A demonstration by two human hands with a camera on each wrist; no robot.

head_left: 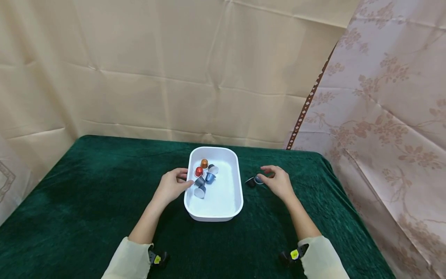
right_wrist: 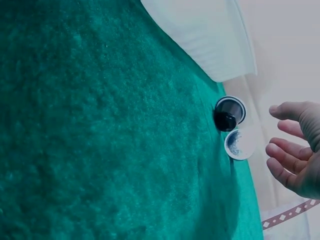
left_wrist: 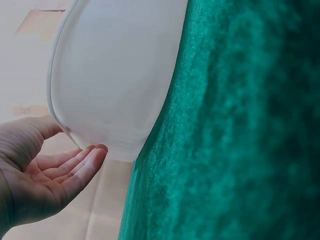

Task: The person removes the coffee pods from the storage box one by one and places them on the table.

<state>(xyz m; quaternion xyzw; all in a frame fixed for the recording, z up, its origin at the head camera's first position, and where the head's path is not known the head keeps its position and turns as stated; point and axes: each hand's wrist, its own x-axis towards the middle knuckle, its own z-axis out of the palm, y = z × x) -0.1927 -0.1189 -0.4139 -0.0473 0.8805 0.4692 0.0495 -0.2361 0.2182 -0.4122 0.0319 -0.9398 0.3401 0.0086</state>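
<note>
A white tray holds several coffee capsules, among them an orange capsule, a red capsule, a blue capsule and a grey capsule. My left hand grips the tray's left rim, thumb over the edge and fingers against the outer wall in the left wrist view. To the right of the tray, a black capsule and a capsule with a pale lid lie side by side. My right hand hovers beside them, thumb and fingers apart, holding nothing in the right wrist view.
Dark green velvet cloth covers the table under the tray and capsules. A beige curtain hangs behind the table's far edge, and a pink floral curtain hangs along the right side.
</note>
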